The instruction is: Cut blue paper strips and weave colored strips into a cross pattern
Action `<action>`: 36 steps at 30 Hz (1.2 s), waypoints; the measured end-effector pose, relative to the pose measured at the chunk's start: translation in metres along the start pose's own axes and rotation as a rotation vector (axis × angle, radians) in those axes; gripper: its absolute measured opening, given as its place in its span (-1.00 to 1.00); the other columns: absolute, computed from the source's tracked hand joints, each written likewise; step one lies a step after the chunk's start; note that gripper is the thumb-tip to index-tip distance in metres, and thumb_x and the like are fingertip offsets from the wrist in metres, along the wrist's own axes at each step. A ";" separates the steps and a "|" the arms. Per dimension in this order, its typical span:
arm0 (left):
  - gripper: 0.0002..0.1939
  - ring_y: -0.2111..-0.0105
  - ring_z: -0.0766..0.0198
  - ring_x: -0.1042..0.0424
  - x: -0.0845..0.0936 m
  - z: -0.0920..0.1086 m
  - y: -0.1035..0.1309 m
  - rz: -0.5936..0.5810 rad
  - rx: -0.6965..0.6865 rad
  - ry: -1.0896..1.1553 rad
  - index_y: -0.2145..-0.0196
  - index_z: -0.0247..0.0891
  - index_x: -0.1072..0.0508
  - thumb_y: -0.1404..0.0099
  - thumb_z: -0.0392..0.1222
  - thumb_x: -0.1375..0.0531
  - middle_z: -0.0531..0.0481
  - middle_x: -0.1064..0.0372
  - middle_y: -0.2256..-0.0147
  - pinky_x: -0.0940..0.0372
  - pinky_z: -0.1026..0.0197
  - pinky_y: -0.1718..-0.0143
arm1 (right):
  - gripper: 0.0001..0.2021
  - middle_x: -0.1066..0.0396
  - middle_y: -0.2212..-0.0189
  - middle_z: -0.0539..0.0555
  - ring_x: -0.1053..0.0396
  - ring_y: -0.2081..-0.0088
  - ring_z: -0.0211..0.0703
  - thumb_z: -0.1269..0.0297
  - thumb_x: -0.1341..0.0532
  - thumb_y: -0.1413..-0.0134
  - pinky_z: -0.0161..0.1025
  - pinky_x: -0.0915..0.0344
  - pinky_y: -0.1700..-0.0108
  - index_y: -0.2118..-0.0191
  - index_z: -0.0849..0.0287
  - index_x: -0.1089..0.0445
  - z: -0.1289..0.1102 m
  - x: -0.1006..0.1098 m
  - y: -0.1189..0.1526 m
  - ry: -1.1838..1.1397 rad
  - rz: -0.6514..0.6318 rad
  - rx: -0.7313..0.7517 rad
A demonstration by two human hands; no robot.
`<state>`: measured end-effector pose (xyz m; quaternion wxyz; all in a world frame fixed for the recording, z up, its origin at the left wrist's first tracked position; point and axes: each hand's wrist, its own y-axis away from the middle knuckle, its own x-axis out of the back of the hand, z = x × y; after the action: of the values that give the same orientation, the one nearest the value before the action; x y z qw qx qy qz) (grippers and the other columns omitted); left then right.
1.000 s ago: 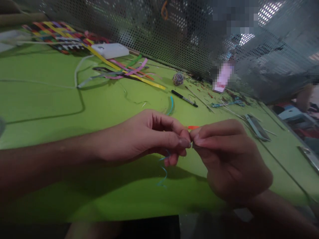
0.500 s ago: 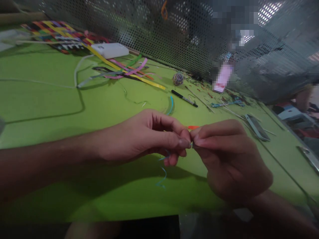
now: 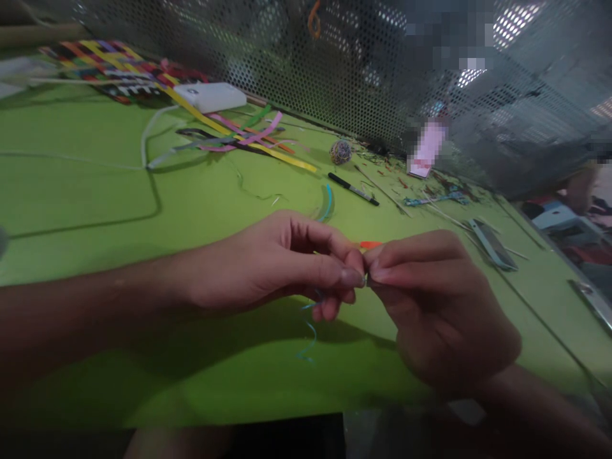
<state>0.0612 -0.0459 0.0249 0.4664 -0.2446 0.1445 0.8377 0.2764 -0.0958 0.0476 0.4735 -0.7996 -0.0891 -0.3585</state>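
Note:
My left hand (image 3: 287,261) reaches in from the left, thumb and forefinger pinched together. Its other fingers curl loosely below. Against its fingertips my right hand (image 3: 440,293) is also closed in a pinch. Just a small pale bit of strip (image 3: 366,280) shows between the two pinches; the rest is hidden by fingers. From under my left fingers dangles a thin curly blue strip (image 3: 312,331) above the green table (image 3: 215,389). Past my fingertips lies an orange strip (image 3: 370,245), and a bright blue strip (image 3: 327,203) is beyond my left hand.
Farther back are a black pen (image 3: 354,189), a wound ball (image 3: 341,152) and loose coloured strips (image 3: 253,137). A white power box (image 3: 213,97) and a colourful woven piece (image 3: 100,60) stand back left. A phone (image 3: 492,244) lies right. A perforated metal screen (image 3: 287,70) borders the table.
Both hands keep the same pinch and have shifted very slightly left. The dangling blue strip has swung a little to the left.

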 end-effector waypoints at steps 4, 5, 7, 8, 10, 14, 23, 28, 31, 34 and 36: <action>-0.92 0.50 0.46 -0.45 0.000 0.000 0.000 0.003 0.010 -0.004 0.34 -0.33 -0.59 -0.33 -0.40 -0.31 0.06 -0.50 0.45 -0.40 0.41 0.38 | -0.78 -0.55 0.26 0.01 -0.49 0.26 -0.19 0.47 -0.32 -0.19 -0.20 -0.49 0.25 0.10 0.02 -0.47 0.002 0.001 -0.001 0.010 0.001 0.011; -0.92 0.50 0.46 -0.45 0.000 0.000 0.000 0.007 0.011 -0.004 0.34 -0.33 -0.59 -0.33 -0.39 -0.31 0.05 -0.50 0.45 -0.40 0.40 0.38 | -0.78 -0.55 0.27 0.01 -0.49 0.27 -0.19 0.47 -0.32 -0.19 -0.20 -0.49 0.26 0.11 0.02 -0.47 0.002 0.001 -0.001 0.011 0.007 0.019; -0.94 0.50 0.44 -0.45 0.001 0.000 0.000 0.017 0.011 -0.009 0.34 -0.33 -0.60 -0.32 -0.37 -0.33 0.04 -0.49 0.46 -0.41 0.39 0.38 | -0.79 -0.55 0.28 0.01 -0.49 0.28 -0.19 0.46 -0.32 -0.20 -0.20 -0.49 0.28 0.12 0.01 -0.46 0.002 0.000 -0.002 0.023 0.007 0.038; -0.95 0.50 0.43 -0.45 0.001 0.000 0.000 0.024 0.012 -0.014 0.34 -0.33 -0.60 -0.31 -0.36 -0.33 0.04 -0.49 0.47 -0.41 0.38 0.38 | -0.79 -0.54 0.28 0.00 -0.49 0.29 -0.19 0.46 -0.32 -0.20 -0.20 -0.49 0.29 0.12 0.01 -0.45 0.002 0.000 -0.002 0.034 -0.003 0.041; -0.96 0.51 0.42 -0.45 0.001 0.000 0.000 0.034 0.013 -0.020 0.34 -0.33 -0.60 -0.30 -0.35 -0.35 0.04 -0.48 0.48 -0.41 0.36 0.39 | -0.78 -0.54 0.27 -0.01 -0.49 0.28 -0.20 0.48 -0.31 -0.20 -0.20 -0.49 0.29 0.11 0.00 -0.44 0.001 -0.001 -0.001 0.053 -0.009 0.027; -0.95 0.50 0.43 -0.45 0.000 0.001 0.000 0.032 0.015 -0.020 0.35 -0.33 -0.59 -0.30 -0.35 -0.34 0.05 -0.47 0.48 -0.40 0.37 0.39 | -0.79 -0.54 0.26 0.00 -0.50 0.26 -0.20 0.48 -0.29 -0.22 -0.21 -0.49 0.28 0.11 0.00 -0.44 0.000 -0.002 0.000 0.036 0.016 0.009; -0.94 0.49 0.43 -0.46 0.001 0.001 0.001 0.016 0.013 -0.041 0.33 -0.31 -0.59 -0.33 -0.34 -0.33 0.04 -0.48 0.45 -0.38 0.39 0.41 | -0.83 -0.54 0.28 0.02 -0.49 0.27 -0.19 0.44 -0.29 -0.23 -0.21 -0.48 0.29 0.12 0.02 -0.45 0.002 -0.007 0.003 0.033 0.058 0.022; -0.95 0.49 0.42 -0.46 0.001 0.001 0.001 0.020 0.017 -0.045 0.34 -0.31 -0.60 -0.31 -0.32 -0.36 0.02 -0.50 0.44 -0.39 0.37 0.40 | -0.82 -0.54 0.30 0.02 -0.48 0.29 -0.16 0.43 -0.29 -0.22 -0.17 -0.47 0.31 0.12 0.00 -0.46 0.001 -0.007 0.003 0.052 0.050 0.013; -0.96 0.49 0.42 -0.46 0.002 0.000 0.001 0.022 0.013 -0.056 0.32 -0.30 -0.60 -0.31 -0.30 -0.36 0.03 -0.51 0.43 -0.40 0.36 0.38 | -0.82 -0.54 0.28 0.02 -0.48 0.27 -0.17 0.44 -0.29 -0.22 -0.19 -0.48 0.29 0.11 0.01 -0.46 0.001 -0.007 0.003 0.035 0.064 0.012; -0.95 0.49 0.40 -0.46 0.002 0.000 0.002 0.033 0.017 -0.071 0.32 -0.30 -0.61 -0.31 -0.28 -0.36 0.02 -0.51 0.44 -0.41 0.33 0.36 | -0.78 -0.55 0.26 0.01 -0.49 0.25 -0.19 0.47 -0.30 -0.20 -0.22 -0.48 0.27 0.10 0.03 -0.45 0.001 -0.006 0.003 0.017 0.035 0.012; -0.95 0.49 0.39 -0.46 0.002 0.000 0.002 0.037 0.019 -0.075 0.33 -0.30 -0.60 -0.30 -0.28 -0.37 0.02 -0.51 0.44 -0.41 0.32 0.36 | -0.78 -0.55 0.25 0.01 -0.49 0.25 -0.19 0.48 -0.30 -0.19 -0.22 -0.48 0.26 0.11 0.02 -0.45 0.001 -0.006 0.003 0.012 0.021 0.013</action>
<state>0.0585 -0.0453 0.0234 0.4582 -0.2059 0.1393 0.8534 0.2742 -0.0950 0.0415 0.4828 -0.7953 -0.0800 -0.3577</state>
